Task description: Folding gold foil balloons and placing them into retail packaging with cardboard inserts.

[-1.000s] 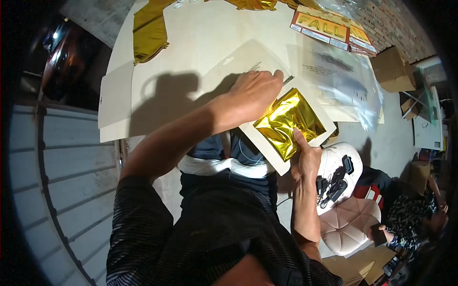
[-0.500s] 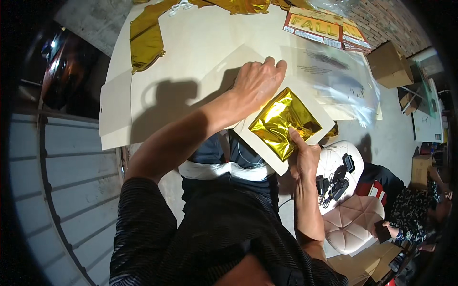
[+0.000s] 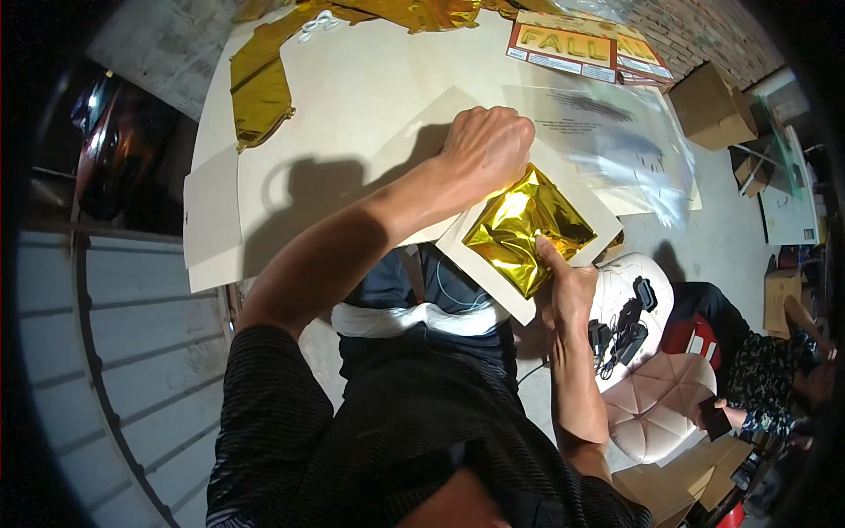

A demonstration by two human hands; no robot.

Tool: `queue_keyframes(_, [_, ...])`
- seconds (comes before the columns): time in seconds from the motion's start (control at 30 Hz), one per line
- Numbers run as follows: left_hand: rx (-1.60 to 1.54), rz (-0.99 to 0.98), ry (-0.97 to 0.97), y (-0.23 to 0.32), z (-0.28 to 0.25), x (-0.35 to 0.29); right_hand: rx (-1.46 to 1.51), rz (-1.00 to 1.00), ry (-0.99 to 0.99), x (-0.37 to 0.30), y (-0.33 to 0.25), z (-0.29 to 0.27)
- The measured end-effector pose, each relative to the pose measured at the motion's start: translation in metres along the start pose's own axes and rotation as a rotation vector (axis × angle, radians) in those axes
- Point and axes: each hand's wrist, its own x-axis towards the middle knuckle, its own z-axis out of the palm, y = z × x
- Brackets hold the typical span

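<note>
A folded, shiny gold foil piece (image 3: 526, 231) lies on a cream card (image 3: 486, 280) tilted at the table's near edge. My right hand (image 3: 570, 290) grips the card's near right side, thumb pressed on the foil and fingers underneath, mostly hidden. At the far corner of the foil, my left hand (image 3: 488, 145) is closed with its knuckles up. Whatever its fingers hold is hidden below. Past it, flat on the table, is a clear plastic bag (image 3: 629, 145) with printed marks.
Gold foil balloons (image 3: 261, 99) and white-handled scissors (image 3: 319, 25) lie on the table's far side, printed packages (image 3: 568, 46) at far right. A white stool (image 3: 629, 321) carries black adapters and cables. Behind a pink stool (image 3: 662, 400), another person's hand (image 3: 726, 412) holds a dark flat object.
My left hand's fingers have curled in tighter, into a fist. My right hand keeps its hold on the card and foil. The whole view has shifted slightly.
</note>
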Motion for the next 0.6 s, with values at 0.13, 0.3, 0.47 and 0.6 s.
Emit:
queue_keyframes(0.13, [0.025,0.01,0.061,0.002,0.002,-0.002,-0.057,-0.035,0.005,0.001,0.005,-0.007])
queue_keyframes(0.3, [0.092,0.07,0.189,0.008,0.011,-0.005,-0.024,-0.051,0.014,0.004,0.006,-0.011])
queue_keyframes(0.47, [0.128,0.182,0.277,0.022,0.021,-0.009,-0.055,-0.042,0.024,0.005,0.006,-0.013])
queue_keyframes(0.6, [-0.02,0.201,0.17,0.032,0.013,-0.025,-0.106,0.053,0.067,-0.007,-0.01,-0.002])
